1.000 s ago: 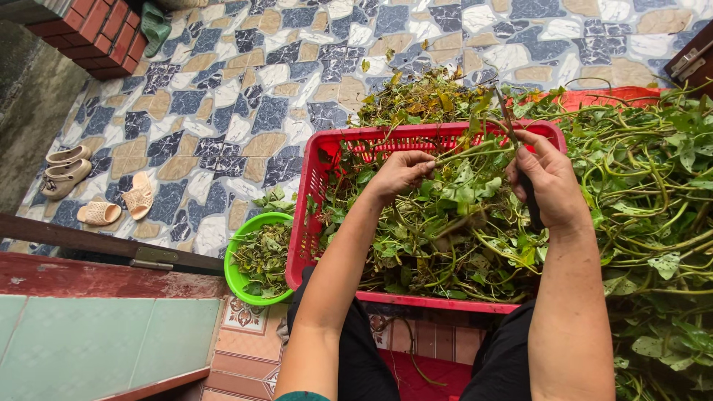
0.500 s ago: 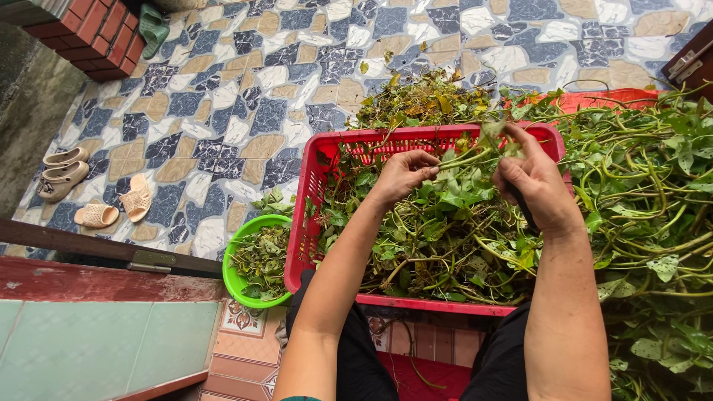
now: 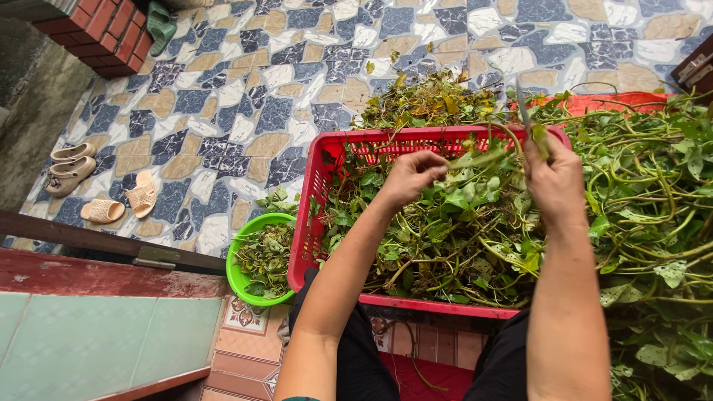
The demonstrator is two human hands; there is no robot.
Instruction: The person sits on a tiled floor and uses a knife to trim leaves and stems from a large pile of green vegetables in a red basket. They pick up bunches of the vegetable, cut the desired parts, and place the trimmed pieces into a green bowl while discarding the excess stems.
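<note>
A red plastic crate [image 3: 318, 199] full of leafy green vine stems [image 3: 453, 238] sits in front of my knees. My left hand [image 3: 410, 175] is closed over the crate, pinching a leaf on a vine stem [image 3: 481, 158]. My right hand [image 3: 555, 180] grips the same stem farther along and holds it up above the crate. The stem runs between both hands.
A green bowl [image 3: 245, 278] with picked leaves stands left of the crate. A big heap of vines [image 3: 653, 208] lies on the right, and discarded leaves [image 3: 427, 100] lie behind the crate. Sandals [image 3: 100, 197] rest on the stone-patterned floor [image 3: 245, 82]; a brick pillar [image 3: 104, 33] stands top left.
Both hands have lifted a vine stem out of the crate; my right hand has risen and my left hand has moved along the stem to a leaf.
</note>
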